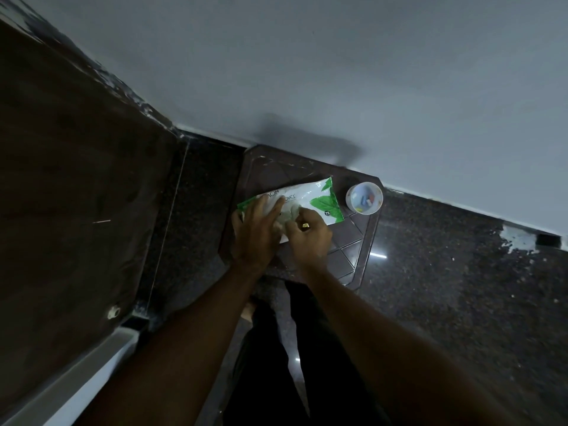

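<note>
A white and green pack of wet wipes (310, 198) lies flat on a dark brown plastic stool (353, 244) by the wall. My left hand (256, 229) rests flat on the pack's left half, fingers straight. My right hand (309, 233) has its fingers curled and pinches a crumpled pale wipe (290, 215) at the pack's opening in the middle. A ring shows on the right hand.
A small white cup (364, 197) with a few coloured bits inside stands on the stool's far right corner. A dark wooden door (70, 186) is at the left. Dark speckled polished floor (461, 287) surrounds the stool, and a grey wall (338, 72) rises behind. My legs in dark trousers are below.
</note>
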A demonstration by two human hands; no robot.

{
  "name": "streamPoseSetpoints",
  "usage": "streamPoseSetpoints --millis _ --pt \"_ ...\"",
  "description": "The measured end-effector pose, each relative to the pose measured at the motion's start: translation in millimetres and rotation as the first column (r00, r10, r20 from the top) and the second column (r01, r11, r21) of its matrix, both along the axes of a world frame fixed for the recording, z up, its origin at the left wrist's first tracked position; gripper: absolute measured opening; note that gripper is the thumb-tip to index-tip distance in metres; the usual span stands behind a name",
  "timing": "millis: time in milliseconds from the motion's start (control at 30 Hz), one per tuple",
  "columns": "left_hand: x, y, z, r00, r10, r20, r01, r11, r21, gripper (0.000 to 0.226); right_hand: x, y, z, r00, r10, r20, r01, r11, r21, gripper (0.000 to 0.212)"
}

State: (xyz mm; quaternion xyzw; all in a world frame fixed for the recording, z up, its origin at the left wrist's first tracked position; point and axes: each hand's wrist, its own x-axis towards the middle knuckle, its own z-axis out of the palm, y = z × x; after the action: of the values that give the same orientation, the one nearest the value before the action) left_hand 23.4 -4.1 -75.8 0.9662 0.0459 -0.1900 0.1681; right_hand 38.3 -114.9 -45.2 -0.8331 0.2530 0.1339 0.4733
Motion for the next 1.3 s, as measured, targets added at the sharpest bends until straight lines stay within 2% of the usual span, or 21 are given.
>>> streamPoseSetpoints --millis 100,200,267,333,367,433,533,600,667,700,800,900,1000,1100,1200,1267,1300 --pt "0 -3 9 0.992 0.060 0.111 -0.053 0.996 -0.065 0.068 9 -3 1 0.996 -0.080 -0.043 0.082 0.996 0.044 0.021" --pt "-2 -5 19 0.973 0.073 0.217 -0.014 0.966 -0.260 0.064 21 -8 6 0.984 -0.151 -0.094 0.162 0.980 0.118 0.029" --pt "-1 -10 33 0.976 0.150 0.160 -0.077 0.917 -0.390 0.047 28 -13 11 0.970 -0.199 -0.138 0.225 0.951 0.211 0.027" --pt "4 -17 49 0.952 0.304 0.026 -0.261 0.856 -0.446 0.029 34 -16 20 0.956 -0.241 -0.164 0.284 0.897 0.338 0.021" --pt "8 -20 56 0.904 0.421 -0.073 -0.394 0.757 -0.522 0.023 36 -19 26 0.953 -0.251 -0.171 0.300 0.868 0.395 0.018" --pt "11 -23 69 0.756 0.603 -0.253 -0.593 0.468 -0.655 0.014 38 -24 43 0.957 -0.224 -0.182 0.285 0.836 0.469 0.018" --pt "13 -16 88 0.621 0.683 -0.385 -0.680 0.225 -0.698 0.011 42 -24 68 0.976 -0.098 -0.192 0.188 0.826 0.531 0.018" --pt "11 -8 105 0.615 0.656 -0.437 -0.644 0.099 -0.758 0.025 46 -16 87 0.981 0.004 -0.194 0.105 0.829 0.550 0.019" --pt "6 2 123 0.653 0.649 -0.390 -0.582 0.101 -0.807 0.043 52 -1 108 0.980 0.075 -0.185 0.055 0.789 0.612 0.020" --pt "2 7 131 0.659 0.658 -0.364 -0.569 0.120 -0.813 0.044 53 8 117 0.979 0.092 -0.180 0.047 0.761 0.647 0.020" --pt "-16 32 161 0.589 0.762 -0.269 -0.571 0.158 -0.805 0.029 55 38 146 0.973 0.191 -0.130 -0.051 0.725 0.687 0.018" --pt "-35 59 189 0.483 0.854 -0.194 -0.568 0.137 -0.811 0.013 54 65 173 0.925 0.379 -0.025 -0.260 0.679 0.687 0.017" --pt "-58 86 220 0.321 0.940 -0.115 -0.551 0.087 -0.830 0.010 45 101 202 0.823 0.565 0.067 -0.455 0.583 0.673 0.019" --pt "-91 111 247 0.094 0.994 -0.058 -0.520 -0.001 -0.854 0.016 25 144 234 0.708 0.688 0.156 -0.600 0.470 0.648 0.015" --pt "-123 129 264 -0.004 1.000 0.030 -0.553 0.023 -0.833 0.009 3 180 250 0.623 0.753 0.210 -0.666 0.370 0.647 0.016" --pt "-158 141 277 -0.152 0.980 0.125 -0.596 0.010 -0.803 0.007 -25 210 262 0.515 0.823 0.242 -0.734 0.278 0.619 0.012" --pt "-175 146 285 -0.230 0.965 0.127 -0.593 -0.035 -0.804 0.006 -41 223 267 0.456 0.853 0.253 -0.764 0.230 0.602 0.010"
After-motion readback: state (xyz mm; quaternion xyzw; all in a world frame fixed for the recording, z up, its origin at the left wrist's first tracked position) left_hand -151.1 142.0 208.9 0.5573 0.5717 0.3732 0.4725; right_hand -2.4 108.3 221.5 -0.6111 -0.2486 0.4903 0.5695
